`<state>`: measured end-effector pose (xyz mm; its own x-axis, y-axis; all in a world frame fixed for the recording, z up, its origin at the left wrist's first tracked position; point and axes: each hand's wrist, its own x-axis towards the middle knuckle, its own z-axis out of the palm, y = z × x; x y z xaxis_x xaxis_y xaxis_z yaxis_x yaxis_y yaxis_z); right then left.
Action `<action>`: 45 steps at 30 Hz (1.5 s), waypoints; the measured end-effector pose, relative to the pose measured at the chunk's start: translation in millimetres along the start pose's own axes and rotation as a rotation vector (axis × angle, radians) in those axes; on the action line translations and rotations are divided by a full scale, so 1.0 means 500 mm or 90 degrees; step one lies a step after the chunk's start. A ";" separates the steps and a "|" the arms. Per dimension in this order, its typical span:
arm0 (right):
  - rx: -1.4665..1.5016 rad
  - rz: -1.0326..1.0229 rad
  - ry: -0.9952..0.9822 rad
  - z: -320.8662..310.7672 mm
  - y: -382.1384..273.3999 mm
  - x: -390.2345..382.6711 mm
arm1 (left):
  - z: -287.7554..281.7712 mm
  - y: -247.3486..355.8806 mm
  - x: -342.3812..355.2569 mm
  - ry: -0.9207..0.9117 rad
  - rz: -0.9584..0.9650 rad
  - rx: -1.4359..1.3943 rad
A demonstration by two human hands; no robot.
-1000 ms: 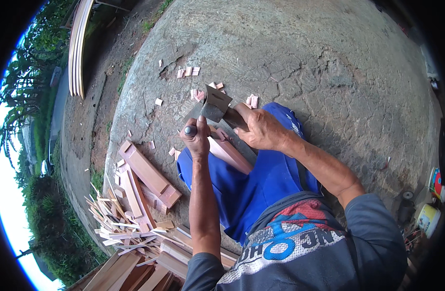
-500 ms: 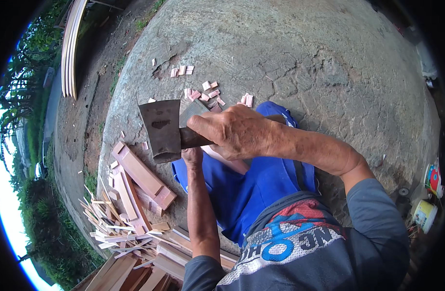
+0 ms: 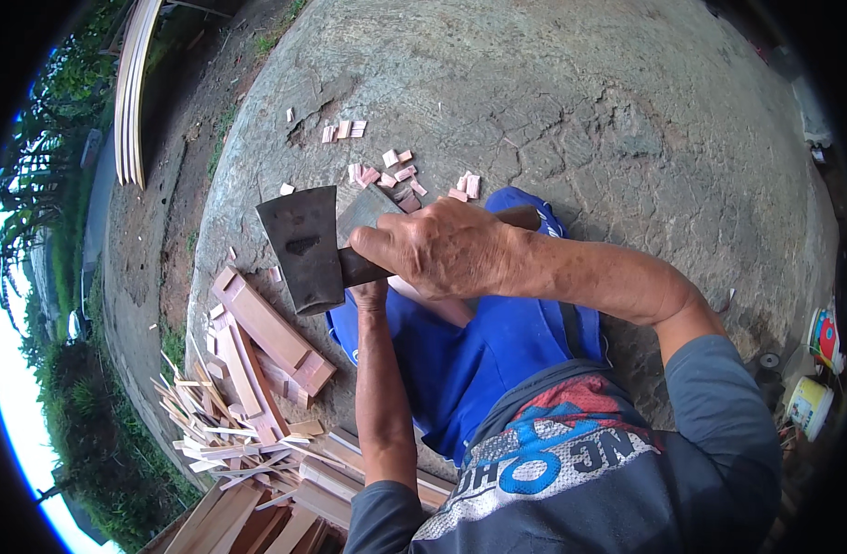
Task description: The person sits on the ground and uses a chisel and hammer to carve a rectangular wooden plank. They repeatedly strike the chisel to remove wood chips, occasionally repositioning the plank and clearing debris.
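Observation:
A hatchet [image 3: 303,247] with a broad dark metal head is raised in front of me. My right hand [image 3: 439,251] is closed round its dark handle, whose butt end [image 3: 520,218] shows past the hand. Below the hatchet head is my left hand [image 3: 370,294], with its fingers hidden behind the head and my right hand. A flat grey piece [image 3: 363,209] shows just beyond, partly covered; its kind is unclear. Small cut wood blocks [image 3: 387,178] lie scattered on the concrete past my hands.
Notched wooden pieces [image 3: 271,328] lie at my left, beside a heap of thin offcuts [image 3: 225,429] and stacked boards [image 3: 220,517]. Cracked concrete [image 3: 571,102] stretches ahead. Long pale strips [image 3: 133,102] stand far left. A white-and-yellow bucket [image 3: 809,409] is at the right.
The hatchet head has shifted slightly left, and my right hand has moved a little with it. The blocks on the concrete lie as before.

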<state>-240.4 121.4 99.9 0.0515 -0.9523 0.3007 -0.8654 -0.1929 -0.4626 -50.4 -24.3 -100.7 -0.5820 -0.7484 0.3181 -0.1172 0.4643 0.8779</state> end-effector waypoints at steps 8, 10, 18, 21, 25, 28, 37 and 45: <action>-0.100 -0.069 -0.186 -0.025 -0.017 0.065 | -0.001 -0.040 -0.005 -0.008 0.021 -0.097; -0.119 -0.072 -0.213 -0.003 -0.023 0.063 | -0.006 -0.053 -0.008 -0.045 0.035 -0.173; -0.164 -0.091 -0.201 0.003 -0.019 0.054 | -0.003 0.018 -0.001 -0.003 -0.118 0.001; -0.192 -0.066 -0.243 0.033 -0.004 0.068 | 0.006 0.000 0.016 0.008 -0.076 -0.048; -0.167 -0.071 -0.212 0.026 -0.019 0.043 | -0.002 -0.060 -0.003 0.002 -0.136 -0.094; -0.194 -0.044 -0.231 0.078 0.013 0.046 | -0.015 -0.119 -0.015 -0.028 -0.106 -0.044; -0.012 0.092 -0.062 0.078 0.050 -0.021 | 0.104 -0.056 0.012 0.134 -0.209 -0.632; 0.192 0.250 0.091 0.095 0.131 -0.058 | 0.092 0.253 0.196 0.162 -0.191 -0.572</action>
<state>-274.9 125.2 21.2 -0.3354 -0.9288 0.1576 -0.6224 0.0929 -0.7772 -159.6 -17.1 25.0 -0.4253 -0.9050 0.0118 0.4857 -0.2172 0.8467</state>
